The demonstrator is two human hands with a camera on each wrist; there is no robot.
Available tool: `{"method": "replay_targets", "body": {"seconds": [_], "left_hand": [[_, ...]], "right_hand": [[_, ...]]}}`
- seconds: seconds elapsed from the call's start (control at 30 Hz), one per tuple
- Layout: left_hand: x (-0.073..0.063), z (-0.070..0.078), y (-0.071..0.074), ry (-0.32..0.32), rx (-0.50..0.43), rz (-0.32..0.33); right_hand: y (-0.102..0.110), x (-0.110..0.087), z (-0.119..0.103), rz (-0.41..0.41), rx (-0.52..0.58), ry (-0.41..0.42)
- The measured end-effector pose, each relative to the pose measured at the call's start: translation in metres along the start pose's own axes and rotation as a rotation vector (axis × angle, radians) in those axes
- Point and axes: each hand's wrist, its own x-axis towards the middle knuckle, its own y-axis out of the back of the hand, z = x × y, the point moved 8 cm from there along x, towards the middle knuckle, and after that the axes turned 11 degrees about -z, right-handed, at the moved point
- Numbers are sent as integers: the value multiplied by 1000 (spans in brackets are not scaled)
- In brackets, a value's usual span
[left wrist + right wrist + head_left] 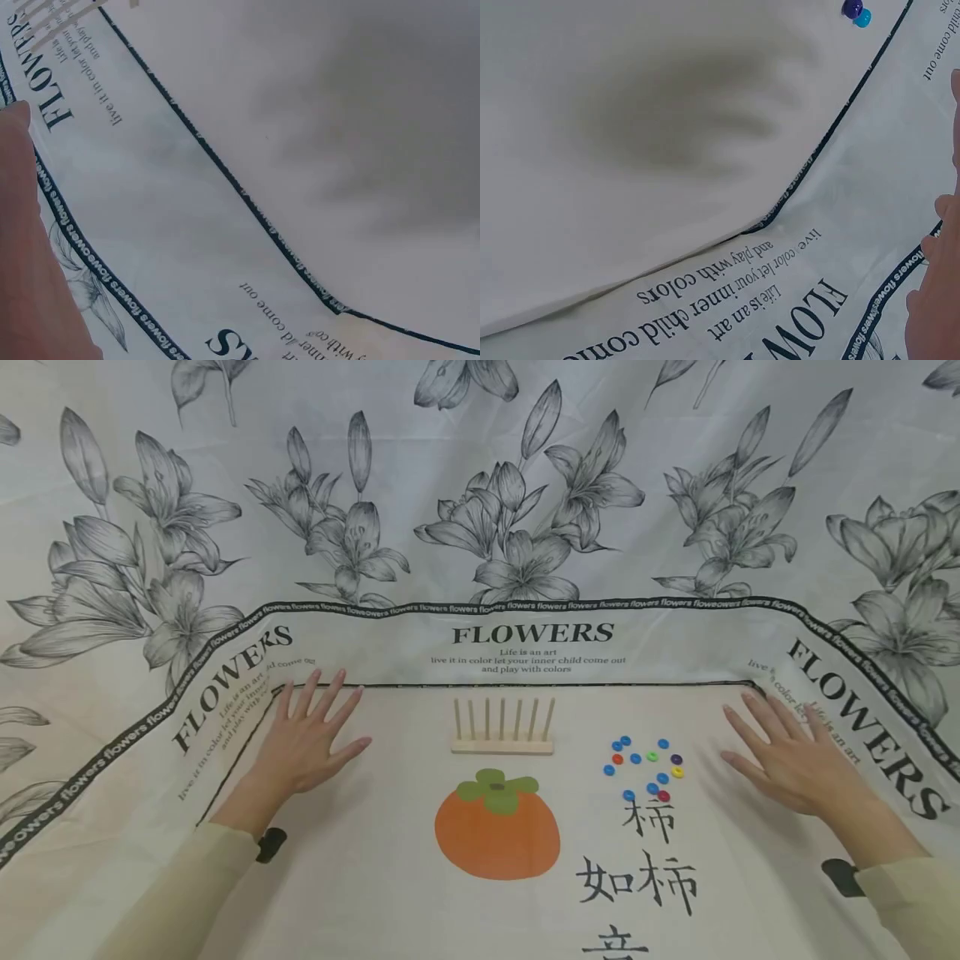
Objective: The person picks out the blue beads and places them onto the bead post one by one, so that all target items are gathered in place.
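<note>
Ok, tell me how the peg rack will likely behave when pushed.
The peg rack looks wooden, so it should stay stiff. Its pegs rise well above a slim base bar, so a high push could tip it.

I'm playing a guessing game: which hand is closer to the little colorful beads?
Right. The right hand is to the right of the beads, not touching them; the left hand is far to their left, beyond the wooden peg rack.

Pale yellowish sleeves [180, 889]; black, apparently rounded wrist-worn pieces [272, 844].
</note>
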Motion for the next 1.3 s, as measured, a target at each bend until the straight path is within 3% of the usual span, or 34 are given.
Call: {"method": "replay_targets", "body": {"seconds": [0.27,0.6,0.93,1.07,1.3], "left_hand": [[4,7,-1,-5,-90,12],[10,15,-3,1,-119,2],[12,28,-12,-9,-215,-5],[17,36,-14,-32,-323,4],[24,47,-24,-10,-536,-60]], "right_hand": [[3,0,-3,28,43,7],[3,1,-9,45,95,15],[0,-1,-20,166,155,74],[3,2,-21,216,237,60],[-5,14,-24,126,479,-23]]}}
